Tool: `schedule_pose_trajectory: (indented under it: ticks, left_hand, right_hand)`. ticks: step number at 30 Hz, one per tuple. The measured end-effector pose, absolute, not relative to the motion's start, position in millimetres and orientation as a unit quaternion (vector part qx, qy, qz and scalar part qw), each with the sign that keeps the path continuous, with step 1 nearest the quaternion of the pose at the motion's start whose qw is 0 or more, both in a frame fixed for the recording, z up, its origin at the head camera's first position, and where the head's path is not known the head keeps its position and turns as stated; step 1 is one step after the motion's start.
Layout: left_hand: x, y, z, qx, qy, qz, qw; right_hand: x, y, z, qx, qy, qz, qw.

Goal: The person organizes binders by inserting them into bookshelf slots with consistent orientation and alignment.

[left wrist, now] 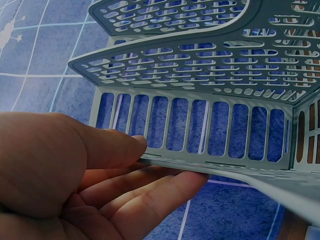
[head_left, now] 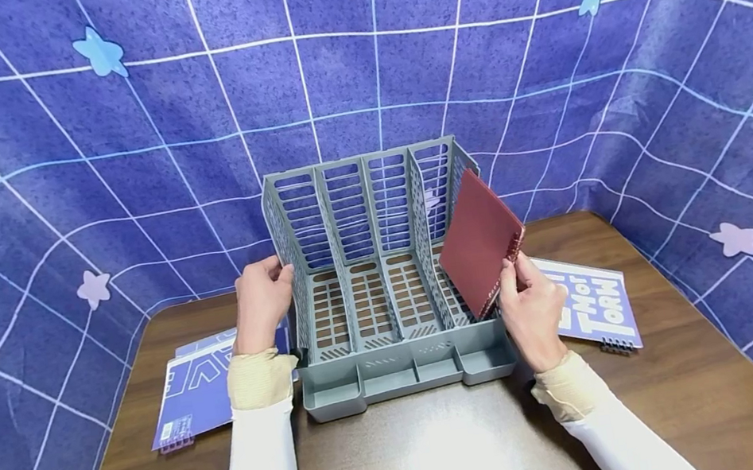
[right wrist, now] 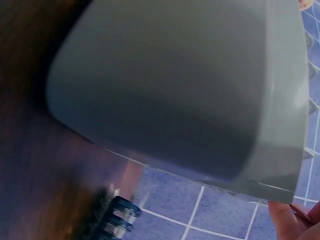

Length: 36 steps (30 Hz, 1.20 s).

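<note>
A grey desktop file organizer [head_left: 379, 359] stands on the table, with upright slotted dividers and small front trays. My left hand [head_left: 263, 299] holds the top of its left side panel, thumb on the inner face and fingers outside; the left wrist view shows this hand [left wrist: 110, 175] closely. With thumb and fingers, my right hand [head_left: 533, 309] pinches a dark red spiral notebook [head_left: 479, 245] by its coil edge. The notebook leans, partly inside the rightmost compartment. In the right wrist view, the organizer's front tray [right wrist: 165, 90] covers most of the picture, and only some fingers [right wrist: 287, 222] show.
Blue spiral notebooks [head_left: 203, 388] lie on the table left of the organizer. Another notebook [head_left: 592, 305] with white lettering lies at the right, behind my right hand. Purple-blue cloth [head_left: 339, 71] with a grid pattern hangs around the wooden table [head_left: 685, 376].
</note>
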<state>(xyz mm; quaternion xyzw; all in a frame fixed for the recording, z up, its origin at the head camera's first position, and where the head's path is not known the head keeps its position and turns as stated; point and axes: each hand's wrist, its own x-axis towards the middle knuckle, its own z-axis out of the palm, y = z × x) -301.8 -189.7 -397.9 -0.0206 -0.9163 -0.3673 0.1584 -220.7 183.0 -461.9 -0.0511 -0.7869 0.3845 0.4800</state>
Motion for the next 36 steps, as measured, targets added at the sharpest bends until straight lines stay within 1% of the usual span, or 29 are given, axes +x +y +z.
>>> schedule_pose_trajectory:
  ticks: [19, 27, 36]
  left_hand:
    - [-302, -189, -399, -0.015, -0.915, -0.375, 0.149]
    - [-304, -187, -394, -0.021, -0.915, -0.367, 0.166]
    - [-302, -187, -395, -0.018, -0.916, -0.370, 0.156]
  right_hand:
    - [-225, 181, -481, -0.066, -0.799, 0.370, 0.470]
    - [-227, 181, -478, -0.065, -0.804, 0.378, 0.454]
    - [-224, 181, -478, -0.070, -0.813, 0.379, 0.437]
